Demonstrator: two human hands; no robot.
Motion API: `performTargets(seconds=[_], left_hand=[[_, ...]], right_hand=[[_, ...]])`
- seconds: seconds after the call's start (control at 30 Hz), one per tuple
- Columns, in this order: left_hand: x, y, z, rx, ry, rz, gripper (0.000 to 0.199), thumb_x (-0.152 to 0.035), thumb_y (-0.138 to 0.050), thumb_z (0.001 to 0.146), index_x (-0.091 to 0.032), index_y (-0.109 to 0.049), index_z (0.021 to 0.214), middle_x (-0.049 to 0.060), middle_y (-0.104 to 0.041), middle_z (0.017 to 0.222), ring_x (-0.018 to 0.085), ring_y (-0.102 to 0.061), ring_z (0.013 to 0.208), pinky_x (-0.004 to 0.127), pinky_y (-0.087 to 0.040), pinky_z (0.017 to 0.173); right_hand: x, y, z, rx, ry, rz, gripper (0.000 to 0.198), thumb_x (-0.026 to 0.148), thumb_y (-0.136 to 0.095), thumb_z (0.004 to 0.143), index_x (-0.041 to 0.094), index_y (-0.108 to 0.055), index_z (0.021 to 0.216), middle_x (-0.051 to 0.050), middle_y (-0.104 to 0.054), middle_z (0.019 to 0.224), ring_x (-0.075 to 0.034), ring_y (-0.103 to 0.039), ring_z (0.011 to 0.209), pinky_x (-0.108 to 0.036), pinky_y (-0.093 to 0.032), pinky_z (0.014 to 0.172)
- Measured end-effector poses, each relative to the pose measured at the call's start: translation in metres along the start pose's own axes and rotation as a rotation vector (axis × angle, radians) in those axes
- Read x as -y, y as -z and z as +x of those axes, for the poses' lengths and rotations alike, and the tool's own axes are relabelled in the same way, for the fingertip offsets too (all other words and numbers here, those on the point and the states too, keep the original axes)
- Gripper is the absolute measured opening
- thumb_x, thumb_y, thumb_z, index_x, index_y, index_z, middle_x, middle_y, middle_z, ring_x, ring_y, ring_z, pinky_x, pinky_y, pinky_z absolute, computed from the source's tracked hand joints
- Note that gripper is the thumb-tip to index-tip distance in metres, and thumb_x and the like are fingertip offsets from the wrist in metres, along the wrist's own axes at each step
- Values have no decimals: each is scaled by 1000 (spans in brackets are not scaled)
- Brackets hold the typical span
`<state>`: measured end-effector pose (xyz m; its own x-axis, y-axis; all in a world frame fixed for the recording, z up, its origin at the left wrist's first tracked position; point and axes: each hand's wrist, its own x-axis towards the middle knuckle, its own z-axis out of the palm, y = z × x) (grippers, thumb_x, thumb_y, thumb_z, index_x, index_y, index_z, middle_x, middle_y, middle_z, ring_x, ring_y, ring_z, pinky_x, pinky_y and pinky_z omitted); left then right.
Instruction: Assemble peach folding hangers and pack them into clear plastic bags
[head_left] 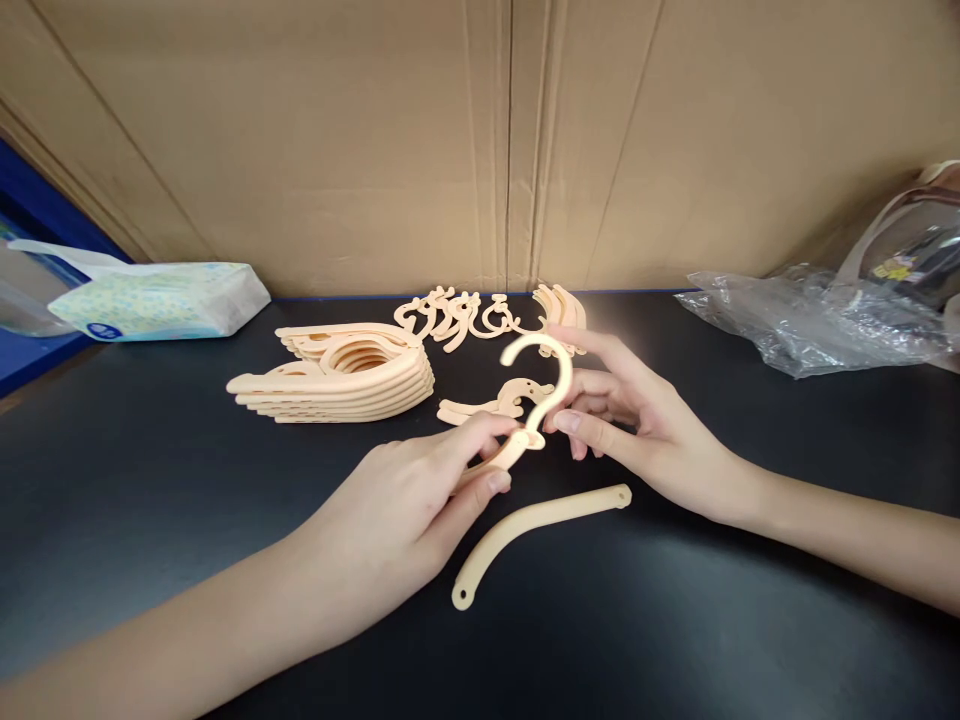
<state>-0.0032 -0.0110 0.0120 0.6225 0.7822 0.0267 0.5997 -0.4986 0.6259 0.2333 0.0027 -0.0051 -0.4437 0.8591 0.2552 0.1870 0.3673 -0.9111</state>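
Observation:
My left hand point(427, 490) pinches a cream plastic hanger arm point(511, 455) between thumb and fingers. A curved hanger hook point(559, 375) rises from the end of that arm, its open tip pointing left. Around the hook's right side curl the fingers of my right hand point(626, 405); thumb and forefinger look close to it, though whether they grip it is hard to see. Below both hands a loose curved hanger arm point(544, 515) with a hole at each end lies on the black table point(675, 620). Just behind my left hand lies another cream hanger piece point(517, 395), partly covered.
Folded cream hangers point(337, 375) are stacked at the left. Several loose hooks point(457, 315) and a group of curved arms point(566, 305) lie at the back. A tissue pack point(161, 300) sits far left, a clear plastic bag point(810, 315) far right. Cardboard point(337, 140) walls the back.

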Motion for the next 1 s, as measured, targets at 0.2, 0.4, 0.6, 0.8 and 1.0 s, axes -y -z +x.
performTargets(seconds=[0.2, 0.4, 0.6, 0.8, 1.0], left_hand=[[-2, 5, 3, 87, 235, -575, 17, -37, -45, 101, -27, -45, 114, -4, -63, 89, 9, -61, 57, 16, -46, 45], [8, 3, 3, 126, 260, -731, 29, -51, -47, 101, -23, -49, 101, -9, -53, 68, 5, -56, 48, 14, -49, 47], [10, 5, 7, 174, 254, -843, 25, -43, -55, 100, -19, -52, 91, -3, -62, 81, 9, -64, 64, 19, -59, 56], [9, 7, 12, 190, 243, -910, 20, -37, -58, 98, -18, -60, 101, -1, -62, 85, 10, -65, 63, 21, -60, 55], [7, 9, 12, 179, 334, -974, 28, -36, -58, 96, -20, -62, 118, -1, -60, 80, 12, -63, 61, 26, -62, 54]], right_hand=[[3, -5, -10, -51, 328, -380, 49, 17, -57, 96, 26, -39, 142, 1, -66, 89, -12, -60, 71, -26, -52, 64], [7, -10, -13, 243, 682, -864, 21, 32, -58, 98, 15, -69, 102, -7, -71, 97, -16, -60, 81, -30, -50, 69], [7, -11, -10, 249, 676, -859, 19, 14, -48, 101, 15, -65, 93, -5, -70, 88, -14, -58, 77, -28, -46, 67], [4, -7, -11, 190, 608, -712, 26, 1, -37, 96, 15, -57, 102, -7, -65, 84, -15, -55, 72, -27, -48, 67], [-1, 6, -9, 94, 624, -804, 21, 33, -43, 104, 19, -55, 94, 1, -63, 69, -11, -54, 54, -24, -39, 52]])
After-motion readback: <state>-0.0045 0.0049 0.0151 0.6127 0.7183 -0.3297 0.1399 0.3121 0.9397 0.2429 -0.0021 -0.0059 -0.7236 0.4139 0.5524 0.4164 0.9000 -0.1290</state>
